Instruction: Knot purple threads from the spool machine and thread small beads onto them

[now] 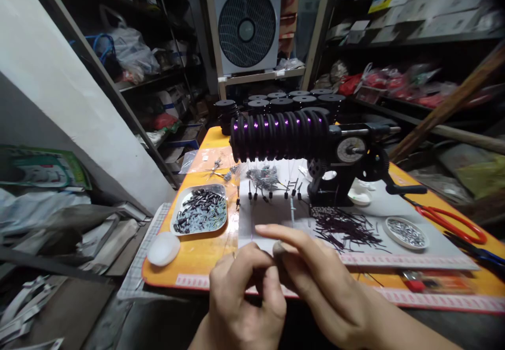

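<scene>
My left hand (242, 300) and my right hand (315, 281) meet just above the near edge of the orange table (197, 255). Both are closed in a pinch, fingertips touching each other around something too small to make out. Just beyond them lies a white sheet (276, 216) with a heap of thin dark strands (343, 229) and several small black pieces with wire legs (272, 187). Behind that stands a black hand-crank winder (343, 166) carrying a row of black spools (280, 134) with purple thread.
A tray of small dark parts (201, 214) and a white lid (163, 248) sit at the left of the table. A round dish of tiny metal bits (406, 233) and red-handled scissors (450, 223) lie right. More black spools (284, 103), a fan (246, 21) and cluttered shelves stand behind.
</scene>
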`<state>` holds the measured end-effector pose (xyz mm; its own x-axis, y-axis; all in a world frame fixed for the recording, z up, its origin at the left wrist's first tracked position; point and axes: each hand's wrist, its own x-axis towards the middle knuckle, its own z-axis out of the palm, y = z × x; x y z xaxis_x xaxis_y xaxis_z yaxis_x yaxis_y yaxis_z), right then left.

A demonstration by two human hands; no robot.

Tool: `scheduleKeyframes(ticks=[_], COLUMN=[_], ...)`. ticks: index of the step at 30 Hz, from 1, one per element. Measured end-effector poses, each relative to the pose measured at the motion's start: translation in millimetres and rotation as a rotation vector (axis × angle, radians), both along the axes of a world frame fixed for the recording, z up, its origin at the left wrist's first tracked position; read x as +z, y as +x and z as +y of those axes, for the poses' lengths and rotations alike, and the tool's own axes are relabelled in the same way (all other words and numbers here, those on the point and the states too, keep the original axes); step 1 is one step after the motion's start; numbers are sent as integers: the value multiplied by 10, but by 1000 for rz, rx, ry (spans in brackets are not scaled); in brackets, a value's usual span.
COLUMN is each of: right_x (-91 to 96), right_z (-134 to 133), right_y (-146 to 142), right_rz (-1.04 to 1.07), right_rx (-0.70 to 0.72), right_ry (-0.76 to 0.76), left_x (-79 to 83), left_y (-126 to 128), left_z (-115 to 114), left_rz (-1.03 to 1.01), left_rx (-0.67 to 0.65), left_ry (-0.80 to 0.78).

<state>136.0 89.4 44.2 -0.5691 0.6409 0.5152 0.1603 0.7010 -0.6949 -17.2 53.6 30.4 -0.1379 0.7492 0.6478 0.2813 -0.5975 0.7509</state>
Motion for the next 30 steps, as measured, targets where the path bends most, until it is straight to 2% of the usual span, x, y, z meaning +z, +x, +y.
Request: scheduleKeyframes(ticks=[3,7,9,11,14,17,19,21,23,25,27,28,30], right_x=[111,123,88,64,71,90,97,119,172,236,263,254,199], right_z=[-33,-61,-78,-102,-141,-151,-134,-111,-103,-125,-170,-195,-236], right_y=[38,21,-37,-131,-282,-341,-302,-216,-121,-55,-39,-51,-104], right_rz=[75,257,409,619,936,1089,1074,908,599,318,247,293,491], right_rx=[-28,46,134,219,295,322,318,307,216,82,46,82,166], right_ry=[-240,-555,-757,-898,-1009,-1109,-1134,-1088,-930,-699,-569,-599,-811], left_x=[89,202,232,242,243,247,244,224,188,150,134,138,169], left_y=[48,52,67,127,265,356,367,356,343,341,345,347,348], left_z=[-12,53,102,138,152,122,91,67,58,61,63,60,41], left_rz=[-386,-673,-738,-833,-1043,-1242,-1306,-1297,-1241,-1175,-1145,-1152,-1205], left_rx=[-143,-489,-604,-647,-623,-657,-690,-660,-542,-399,-347,-373,-499], left_ry=[-252,-490,-487,-412,-345,-348,-396,-446,-441,-410,-397,-404,-450])
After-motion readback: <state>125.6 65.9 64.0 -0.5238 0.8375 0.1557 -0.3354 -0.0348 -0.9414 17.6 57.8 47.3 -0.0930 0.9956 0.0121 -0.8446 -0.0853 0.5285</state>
